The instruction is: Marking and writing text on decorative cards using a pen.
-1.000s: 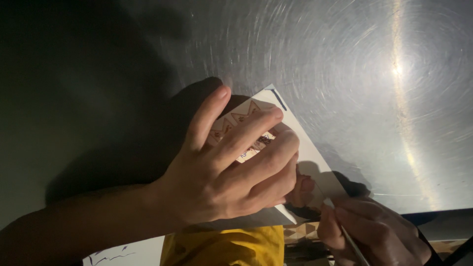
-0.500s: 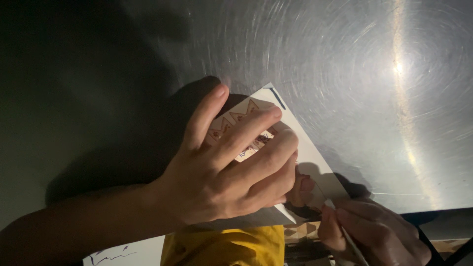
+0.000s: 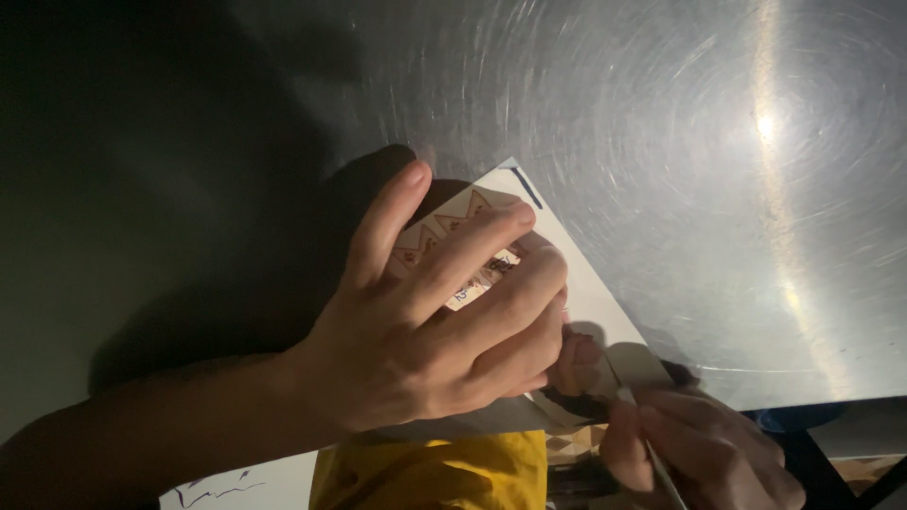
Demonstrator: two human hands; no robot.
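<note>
The left hand (image 3: 435, 331) presses flat, fingers apart, on a white sheet (image 3: 576, 283) — brown triangle patterns showing — while the right hand (image 3: 694, 449) pinches a thin tool (image 3: 652, 453) near its near-right edge.

The worktop (image 3: 661, 123) is brushed metal, glossy with swirl scratches. The sheet (image 3: 590, 302) is matt white paper. The yellow garment (image 3: 425, 472) looks like soft cloth.

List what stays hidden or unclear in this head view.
- Patterned piece on the paper sheet: mostly covered by the left hand.
- Thin tool in the right hand: its tip is lost in shadow, its far end cut off by the bottom edge.
- Yellow cloth: cut off by the bottom edge.
</note>
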